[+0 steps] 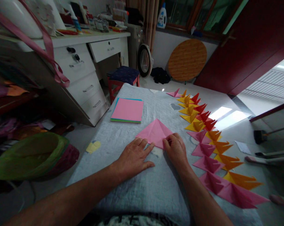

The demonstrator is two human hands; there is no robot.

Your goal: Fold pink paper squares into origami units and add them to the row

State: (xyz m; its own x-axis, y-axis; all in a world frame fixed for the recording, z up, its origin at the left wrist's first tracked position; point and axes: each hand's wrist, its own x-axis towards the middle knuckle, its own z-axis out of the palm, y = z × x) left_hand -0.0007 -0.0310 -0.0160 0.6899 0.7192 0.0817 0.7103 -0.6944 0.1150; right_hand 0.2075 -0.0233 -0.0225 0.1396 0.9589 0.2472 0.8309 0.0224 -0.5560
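A sheet of pink origami paper, folded to a triangle with crease lines, lies flat on the cloth-covered table. My left hand rests on its lower left edge, fingers stretched out and palm down. At the paper's right corner my right hand is closed, thumb and forefinger pinching the edge. Beyond my left hand sits a stack of square coloured paper, pink on top with blue and green showing below. To the right stand rows of folded paper cranes, among them a pink crane and a yellow crane.
A small yellow paper piece lies near the table's left edge. Left of the table are a green-lined basket and a white desk. A stool and an open washing machine stand behind.
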